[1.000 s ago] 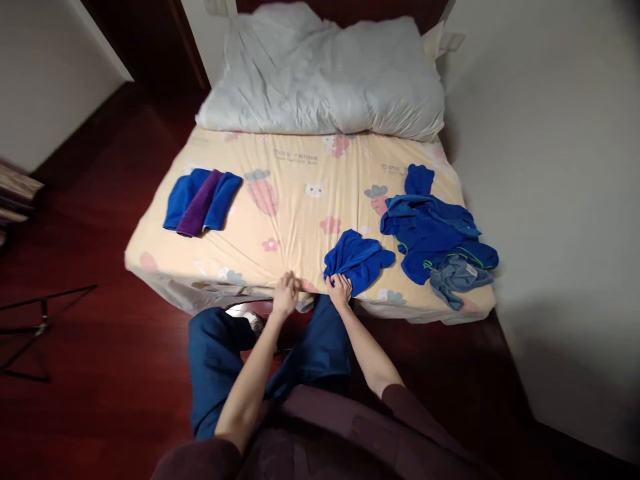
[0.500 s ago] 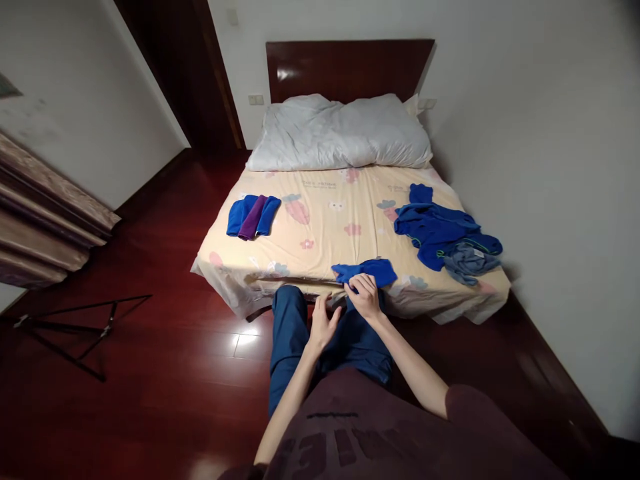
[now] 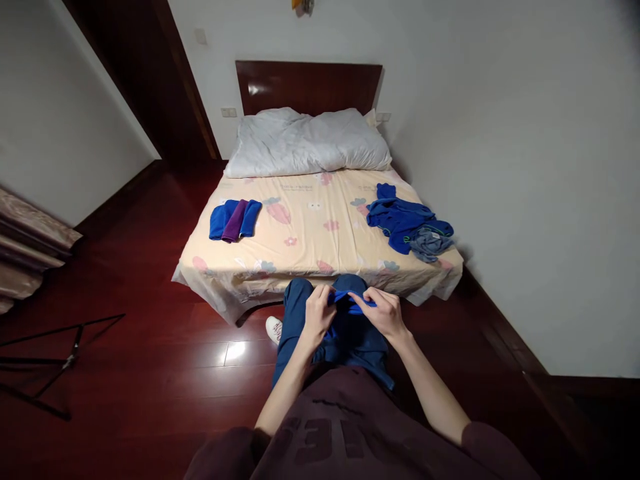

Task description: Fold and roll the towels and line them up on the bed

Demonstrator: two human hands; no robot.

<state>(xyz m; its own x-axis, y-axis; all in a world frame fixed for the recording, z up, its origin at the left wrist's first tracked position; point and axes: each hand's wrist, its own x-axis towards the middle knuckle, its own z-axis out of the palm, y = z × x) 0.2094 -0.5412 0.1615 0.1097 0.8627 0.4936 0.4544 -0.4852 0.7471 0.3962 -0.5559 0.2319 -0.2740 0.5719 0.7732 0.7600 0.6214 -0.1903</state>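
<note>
Fingers of the left hand (image 3: 318, 313) and right hand (image 3: 386, 312) pinch 1 blue cloth (image 3: 342, 295) above the knees (image 3: 299, 291), off the bed's (image 3: 300, 259) front edge. Folded cloths (image 3: 234, 222) near its left edge look done; the loose heap (image 3: 400, 220) near its right edge doesn't.

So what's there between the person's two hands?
A blue cloth, held by both the left hand and the right hand, as the head view shows.

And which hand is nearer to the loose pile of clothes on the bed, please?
Right. The right hand is in front of the bed, left of the pile of clothes; the left hand is farther left. Both hold a blue cloth.
</note>
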